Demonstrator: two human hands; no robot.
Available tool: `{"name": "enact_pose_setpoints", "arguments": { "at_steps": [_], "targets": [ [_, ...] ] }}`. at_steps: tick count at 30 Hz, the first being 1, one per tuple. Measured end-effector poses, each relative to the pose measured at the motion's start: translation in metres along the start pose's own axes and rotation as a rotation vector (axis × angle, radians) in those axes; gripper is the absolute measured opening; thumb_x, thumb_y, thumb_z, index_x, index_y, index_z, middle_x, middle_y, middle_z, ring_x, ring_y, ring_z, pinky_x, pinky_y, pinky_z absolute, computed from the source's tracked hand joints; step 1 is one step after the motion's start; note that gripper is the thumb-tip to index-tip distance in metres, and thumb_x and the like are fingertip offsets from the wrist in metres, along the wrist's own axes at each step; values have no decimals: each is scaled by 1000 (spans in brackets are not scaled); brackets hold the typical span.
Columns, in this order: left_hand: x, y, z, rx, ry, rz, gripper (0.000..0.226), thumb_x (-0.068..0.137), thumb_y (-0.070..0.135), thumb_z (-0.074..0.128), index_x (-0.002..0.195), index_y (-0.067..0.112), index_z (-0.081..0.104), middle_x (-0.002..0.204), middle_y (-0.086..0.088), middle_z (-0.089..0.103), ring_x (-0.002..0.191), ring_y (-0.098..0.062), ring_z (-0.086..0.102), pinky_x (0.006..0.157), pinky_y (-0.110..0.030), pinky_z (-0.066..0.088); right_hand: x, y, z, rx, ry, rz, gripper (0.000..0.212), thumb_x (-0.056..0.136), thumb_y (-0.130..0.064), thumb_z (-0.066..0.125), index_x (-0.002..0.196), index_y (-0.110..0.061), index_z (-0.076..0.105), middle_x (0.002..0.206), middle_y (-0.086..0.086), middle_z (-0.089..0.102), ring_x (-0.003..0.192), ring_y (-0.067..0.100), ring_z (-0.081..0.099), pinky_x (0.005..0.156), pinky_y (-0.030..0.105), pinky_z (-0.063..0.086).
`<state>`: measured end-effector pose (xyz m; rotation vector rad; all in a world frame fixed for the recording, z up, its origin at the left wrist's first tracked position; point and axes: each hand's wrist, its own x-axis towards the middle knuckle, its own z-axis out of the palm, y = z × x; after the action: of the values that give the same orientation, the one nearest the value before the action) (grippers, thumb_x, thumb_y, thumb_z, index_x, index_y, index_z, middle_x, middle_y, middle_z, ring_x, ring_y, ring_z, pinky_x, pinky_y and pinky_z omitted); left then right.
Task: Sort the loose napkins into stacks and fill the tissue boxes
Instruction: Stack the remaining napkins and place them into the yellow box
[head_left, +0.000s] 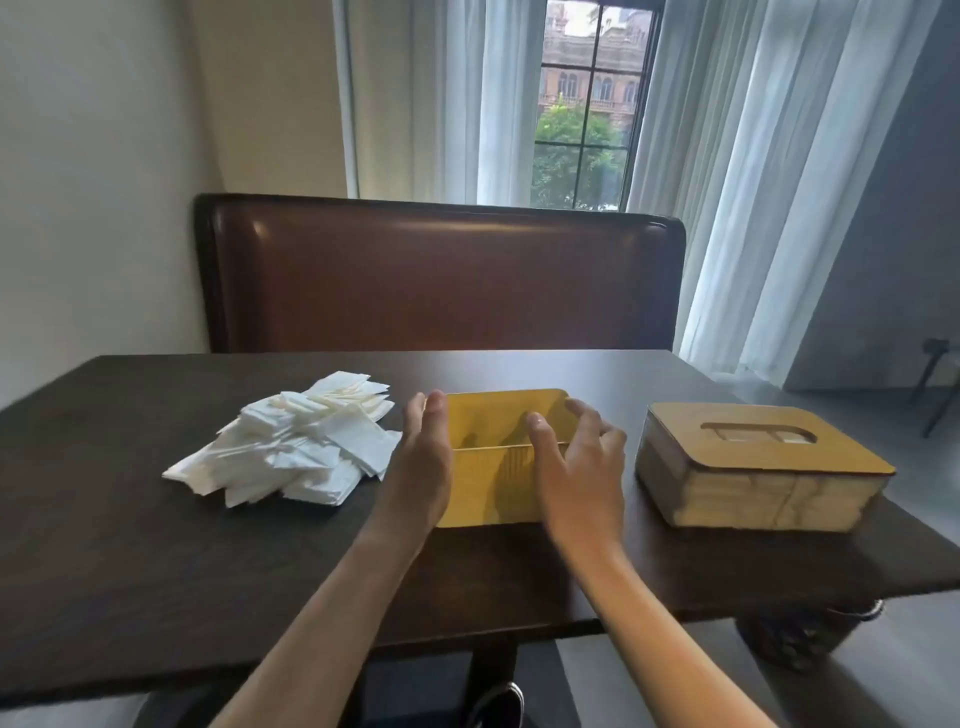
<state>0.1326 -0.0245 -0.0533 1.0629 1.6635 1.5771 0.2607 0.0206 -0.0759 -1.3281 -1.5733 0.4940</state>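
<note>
Head view. A dark wooden table (130, 545) carries three items. Toward its left end lies a loose heap of white napkins (291, 447), fanned and overlapping, not yet squared into stacks. At the middle, close to the near edge, stands an open yellow tissue box (488, 488) with a ribbed front wall; it appears empty. Toward the right end sits a second tissue box (748, 493) with a wooden slotted lid (769, 441) in place; its clear wall shows a packed stack, so it is judged already filled.

The left hand (423, 452) lies along the yellow box's left side, fingers straight and together; actual contact cannot be confirmed. The right hand (576, 467) sits at the box's right side, fingers spread and loosely bent over the rim, thumb over the interior, clamped on nothing evident.

Handling assessment: the napkins are judged very light, soft and limp, prone to slide against each other and crease. They are best taken in small bundles, pinched across the folded edges and tapped square on the table. The yellow box looks rigid, light and likely to skid; hold it by both short side walls.

Behind the table stands a brown leather bench (441, 280).
</note>
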Motion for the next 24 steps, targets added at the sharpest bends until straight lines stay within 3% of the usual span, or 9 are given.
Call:
{"name": "enact_pose_setpoints", "arguments": {
  "at_steps": [4, 11, 15, 17, 19, 20, 22, 24],
  "targets": [
    [-20, -12, -9, 8, -3, 27, 56, 107, 51, 17, 157, 28, 27, 160, 3, 35, 146, -14, 31, 102, -19, 18, -25, 8, -1, -44, 7, 5, 67, 87, -69, 35, 142, -30, 40, 142, 3, 37, 129, 20, 41, 100, 38, 43],
    [-33, -18, -3, 85, -72, 86, 57, 107, 50, 13, 159, 26, 20, 165, 7, 24, 149, -12, 24, 102, -22, 20, -32, 19, -2, -39, 42, 56, 72, 83, -69, 31, 142, -30, 39, 142, 3, 36, 128, 21, 43, 102, 49, 45],
    [-25, -18, 1, 28, -118, 69, 62, 105, 58, 13, 159, 29, 19, 164, 9, 25, 149, -10, 24, 106, -20, 13, -20, 25, -4, -56, 29, 70, 69, 92, -65, 34, 148, -25, 35, 148, 7, 35, 133, 25, 41, 103, 45, 41],
    [-18, -21, 3, -27, -128, 29, 83, 89, 84, 16, 156, 36, 25, 161, 10, 32, 147, -14, 31, 121, -36, 19, -12, 26, -6, -49, 7, 85, 63, 98, -57, 38, 150, -23, 32, 152, 7, 33, 137, 25, 37, 103, 44, 37],
    [-5, -30, 0, -79, -127, -7, 112, 63, 103, 12, 154, 39, 31, 158, 8, 40, 145, -16, 38, 119, -50, 30, -7, 25, -7, -77, 19, 74, 63, 99, -53, 40, 152, -19, 31, 157, 9, 29, 143, 26, 28, 111, 45, 30],
    [-1, -31, -4, -84, -111, -8, 112, 64, 100, 12, 156, 38, 28, 159, 6, 38, 146, -16, 36, 120, -51, 29, -5, 23, -7, -109, 45, 45, 64, 98, -53, 40, 151, -18, 33, 159, 10, 27, 146, 26, 22, 115, 45, 25],
    [3, -25, -11, -96, -68, 3, 93, 83, 85, 16, 159, 31, 24, 161, 1, 35, 147, -17, 34, 121, -51, 26, -6, 12, -5, -118, 85, -29, 64, 97, -57, 38, 149, -20, 37, 161, 7, 22, 150, 23, 14, 119, 43, 18],
    [11, -21, -22, -164, -7, 5, 69, 102, 63, 19, 156, 23, 32, 153, -4, 45, 138, -18, 45, 118, -51, 31, -13, -8, 2, -41, 84, -103, 63, 92, -58, 36, 144, -23, 44, 158, 0, 29, 147, 18, 21, 117, 35, 20]
  ]
}}
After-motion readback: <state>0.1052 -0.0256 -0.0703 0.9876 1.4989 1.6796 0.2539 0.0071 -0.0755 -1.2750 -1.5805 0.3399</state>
